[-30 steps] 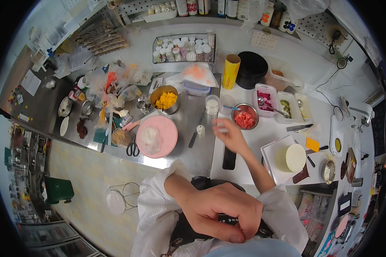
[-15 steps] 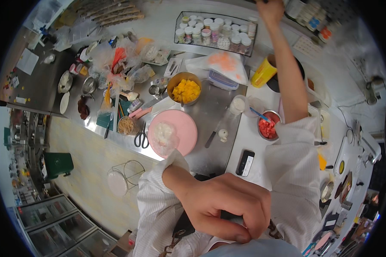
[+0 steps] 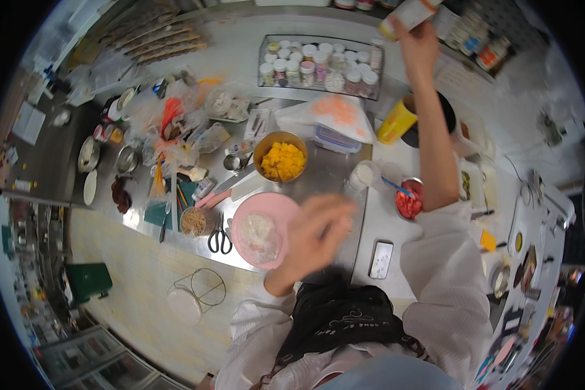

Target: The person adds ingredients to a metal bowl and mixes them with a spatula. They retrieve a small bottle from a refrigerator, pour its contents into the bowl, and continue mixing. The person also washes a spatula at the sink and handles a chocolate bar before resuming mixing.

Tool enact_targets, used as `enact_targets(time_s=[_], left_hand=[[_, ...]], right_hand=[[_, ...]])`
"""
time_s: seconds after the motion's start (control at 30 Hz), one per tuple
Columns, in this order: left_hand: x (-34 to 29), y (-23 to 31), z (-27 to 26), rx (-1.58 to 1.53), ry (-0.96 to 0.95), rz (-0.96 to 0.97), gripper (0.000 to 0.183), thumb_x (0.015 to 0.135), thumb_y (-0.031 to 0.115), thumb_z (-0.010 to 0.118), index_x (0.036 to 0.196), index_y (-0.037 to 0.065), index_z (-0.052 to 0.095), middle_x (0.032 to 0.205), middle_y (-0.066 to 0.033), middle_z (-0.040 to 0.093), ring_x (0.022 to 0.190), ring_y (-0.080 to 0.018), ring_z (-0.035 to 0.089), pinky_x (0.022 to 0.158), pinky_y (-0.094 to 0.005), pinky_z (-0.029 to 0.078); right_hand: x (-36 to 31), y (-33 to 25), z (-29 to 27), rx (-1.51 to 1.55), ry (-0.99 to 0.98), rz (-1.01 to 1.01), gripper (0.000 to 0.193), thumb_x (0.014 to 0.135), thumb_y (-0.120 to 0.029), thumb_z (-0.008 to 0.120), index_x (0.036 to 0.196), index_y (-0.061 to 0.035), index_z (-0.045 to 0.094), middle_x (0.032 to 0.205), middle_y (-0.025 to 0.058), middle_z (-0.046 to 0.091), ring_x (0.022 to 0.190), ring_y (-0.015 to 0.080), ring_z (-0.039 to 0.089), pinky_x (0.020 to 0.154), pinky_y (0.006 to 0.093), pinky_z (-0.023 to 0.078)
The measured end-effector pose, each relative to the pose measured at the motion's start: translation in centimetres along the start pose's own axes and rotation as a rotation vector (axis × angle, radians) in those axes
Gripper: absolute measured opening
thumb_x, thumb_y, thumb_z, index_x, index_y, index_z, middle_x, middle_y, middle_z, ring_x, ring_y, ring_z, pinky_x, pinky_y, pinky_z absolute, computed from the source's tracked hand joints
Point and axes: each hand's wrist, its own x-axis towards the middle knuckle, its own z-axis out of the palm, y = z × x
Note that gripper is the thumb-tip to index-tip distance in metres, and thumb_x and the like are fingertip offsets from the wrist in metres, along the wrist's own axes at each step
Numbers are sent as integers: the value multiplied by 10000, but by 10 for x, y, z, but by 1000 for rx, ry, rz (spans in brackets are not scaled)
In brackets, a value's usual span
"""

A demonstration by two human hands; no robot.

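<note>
Above a steel worktop (image 3: 328, 166) in a cluttered kitchen, gripping a white container (image 3: 411, 17) in the raised right hand (image 3: 419, 47), near shelf bottles (image 3: 493, 53), well apart from the left hand (image 3: 322, 231). Low at a round pink board (image 3: 276, 203), with left fingers loosely bent, too blurred to tell whether holding anything. Beside the right forearm, a yellow cylinder (image 3: 398, 121).

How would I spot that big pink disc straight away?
Start at the shiny metal table, then find the black scissors near its front edge. Just right of them, partly hidden by the person's left hand, is the pink disc, with crumpled clear plastic on top. Its wide, flat pink face sets it apart from the deep metal bowl behind it.
</note>
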Motion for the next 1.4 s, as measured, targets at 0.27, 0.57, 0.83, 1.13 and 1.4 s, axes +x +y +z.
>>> enact_targets(time_s=[0.27,0.57,0.83,1.13,1.4], left_hand=[[-12,-48,76,-376,-345,-181,692,827,245,759,1390,11,433,1259,-137,576,1151,-242,560,977,-363,447],[-232,0,158,-264,-854,-470,548,786,210,793,1225,7,534,1069,-157,684,986,-252,676,840,-370,518],[-301,67,259,-124,-1241,-196,552,766,264,797,1206,36,555,1066,-185,671,981,-356,663,821,-413,523],[-386,160,453,-201,-1416,-119,561,727,268,823,1189,59,583,1069,-167,663,984,-350,650,833,-392,510],[-382,199,567,-193,-1680,-89,587,701,303,825,1191,84,587,1137,-132,650,1029,-349,626,858,-411,496]], right_hand=[[-342,-69,-150,273,-415,136,513,785,-83,727,1264,-13,559,1164,152,614,1059,275,621,897,370,498],[-496,-148,-348,103,-186,720,341,853,-119,718,1187,-86,661,1099,108,599,910,195,629,738,293,537],[-574,-140,-513,-147,-325,584,216,825,-123,721,1025,-46,700,943,113,656,733,249,663,660,334,558],[-640,-119,-731,-200,-251,649,263,732,-55,669,993,-17,665,895,126,627,753,281,654,681,354,554],[-626,-90,-858,-57,-429,716,300,706,-35,736,983,-41,620,898,101,594,747,250,653,663,351,550]])
